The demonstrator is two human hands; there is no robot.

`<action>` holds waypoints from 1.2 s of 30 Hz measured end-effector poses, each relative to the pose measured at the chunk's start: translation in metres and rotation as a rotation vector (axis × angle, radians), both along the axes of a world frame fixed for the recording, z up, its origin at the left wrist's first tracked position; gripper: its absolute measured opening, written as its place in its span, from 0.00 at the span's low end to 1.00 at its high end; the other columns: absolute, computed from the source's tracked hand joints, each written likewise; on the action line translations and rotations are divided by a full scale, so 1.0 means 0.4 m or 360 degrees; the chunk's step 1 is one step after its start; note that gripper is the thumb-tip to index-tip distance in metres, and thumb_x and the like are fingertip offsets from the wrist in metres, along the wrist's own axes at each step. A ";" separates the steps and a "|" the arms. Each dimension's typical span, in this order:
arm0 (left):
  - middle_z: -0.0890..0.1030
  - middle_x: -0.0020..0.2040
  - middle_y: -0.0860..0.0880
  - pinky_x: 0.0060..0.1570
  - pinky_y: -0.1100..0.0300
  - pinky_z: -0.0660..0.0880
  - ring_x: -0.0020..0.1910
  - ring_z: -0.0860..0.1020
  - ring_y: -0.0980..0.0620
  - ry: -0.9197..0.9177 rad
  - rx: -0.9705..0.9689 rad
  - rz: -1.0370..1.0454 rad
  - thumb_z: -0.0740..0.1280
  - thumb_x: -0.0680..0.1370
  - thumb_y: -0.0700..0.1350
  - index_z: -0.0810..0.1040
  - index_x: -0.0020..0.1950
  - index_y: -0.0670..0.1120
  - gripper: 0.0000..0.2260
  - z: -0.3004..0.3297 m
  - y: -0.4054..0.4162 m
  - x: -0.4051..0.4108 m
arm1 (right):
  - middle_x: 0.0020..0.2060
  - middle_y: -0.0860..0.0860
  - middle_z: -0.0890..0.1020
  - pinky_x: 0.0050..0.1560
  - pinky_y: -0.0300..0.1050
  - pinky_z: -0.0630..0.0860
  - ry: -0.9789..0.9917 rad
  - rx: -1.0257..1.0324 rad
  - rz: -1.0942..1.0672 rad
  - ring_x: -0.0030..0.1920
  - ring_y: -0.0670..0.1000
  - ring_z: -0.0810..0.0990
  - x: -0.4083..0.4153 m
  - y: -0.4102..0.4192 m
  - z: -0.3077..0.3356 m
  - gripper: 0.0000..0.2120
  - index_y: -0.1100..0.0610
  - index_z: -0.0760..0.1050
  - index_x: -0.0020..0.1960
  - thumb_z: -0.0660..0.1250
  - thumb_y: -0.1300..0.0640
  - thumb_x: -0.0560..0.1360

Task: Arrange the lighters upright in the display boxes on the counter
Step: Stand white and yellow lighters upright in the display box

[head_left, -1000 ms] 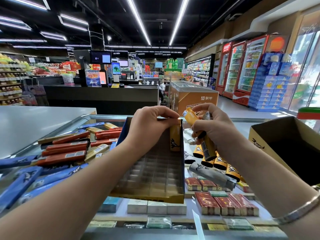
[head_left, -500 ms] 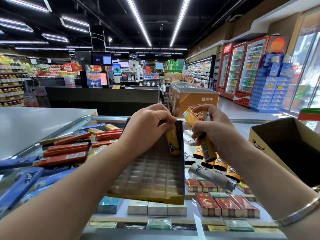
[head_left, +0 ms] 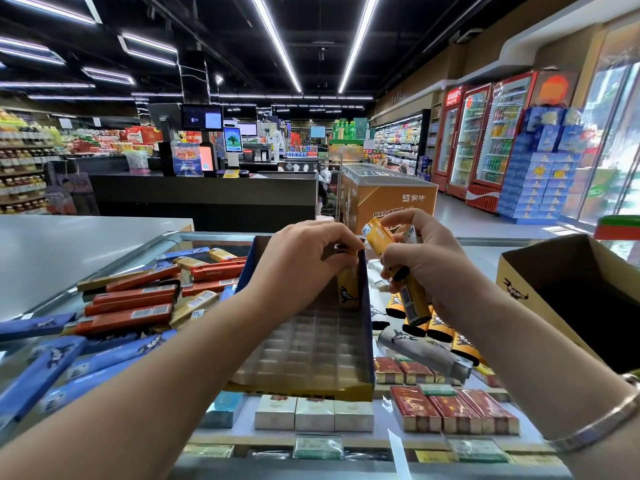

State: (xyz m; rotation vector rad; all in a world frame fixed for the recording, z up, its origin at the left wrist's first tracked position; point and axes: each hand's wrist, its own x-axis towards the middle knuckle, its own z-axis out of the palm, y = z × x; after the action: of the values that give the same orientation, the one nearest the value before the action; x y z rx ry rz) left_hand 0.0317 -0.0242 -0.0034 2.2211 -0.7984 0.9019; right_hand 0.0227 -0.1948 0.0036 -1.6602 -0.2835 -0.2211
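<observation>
Two hands loading yellow lighters into a display box on a glass counter.

Nearest, the open blue-and-yellow cardboard display box [head_left: 311, 355] shows its clear gridded tray. At its far right corner the left hand [head_left: 304, 268] pinches one upright yellow plastic lighter [head_left: 347, 289]. Just beside, the right hand [head_left: 426, 261] grips a bundle of yellow lighters [head_left: 412, 299] above loose lighters [head_left: 446, 332].

Both forearms are bare with no sleeves in view, and a plain, silvery metal bangle [head_left: 595, 422] circles the right wrist near the frame's lower corner.
</observation>
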 end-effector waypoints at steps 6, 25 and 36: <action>0.84 0.48 0.51 0.50 0.58 0.78 0.47 0.82 0.53 -0.0123 0.0175 0.0071 0.73 0.71 0.41 0.83 0.52 0.48 0.10 -0.006 -0.002 0.006 | 0.40 0.55 0.75 0.27 0.43 0.75 -0.0002 0.0027 0.0008 0.26 0.47 0.76 -0.002 0.004 0.000 0.18 0.52 0.73 0.49 0.65 0.73 0.67; 0.83 0.46 0.58 0.45 0.54 0.78 0.45 0.80 0.58 -0.0010 0.0027 0.0062 0.72 0.72 0.47 0.82 0.51 0.55 0.09 0.000 0.006 0.008 | 0.41 0.54 0.75 0.27 0.41 0.76 0.0022 -0.0004 -0.0012 0.26 0.45 0.77 -0.007 0.006 0.003 0.18 0.52 0.73 0.50 0.66 0.71 0.68; 0.79 0.58 0.55 0.53 0.55 0.74 0.55 0.76 0.53 -0.0071 0.0330 0.0166 0.66 0.77 0.40 0.81 0.56 0.52 0.11 -0.011 0.003 0.035 | 0.38 0.54 0.74 0.26 0.43 0.74 0.0016 0.0041 0.0002 0.24 0.46 0.75 -0.014 0.007 0.005 0.17 0.54 0.73 0.50 0.64 0.73 0.68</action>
State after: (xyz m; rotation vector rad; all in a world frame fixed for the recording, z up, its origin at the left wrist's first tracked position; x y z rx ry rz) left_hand 0.0458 -0.0231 -0.0079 2.4499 -0.8363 0.9586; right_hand 0.0173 -0.1921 0.0056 -1.6354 -0.2729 -0.2147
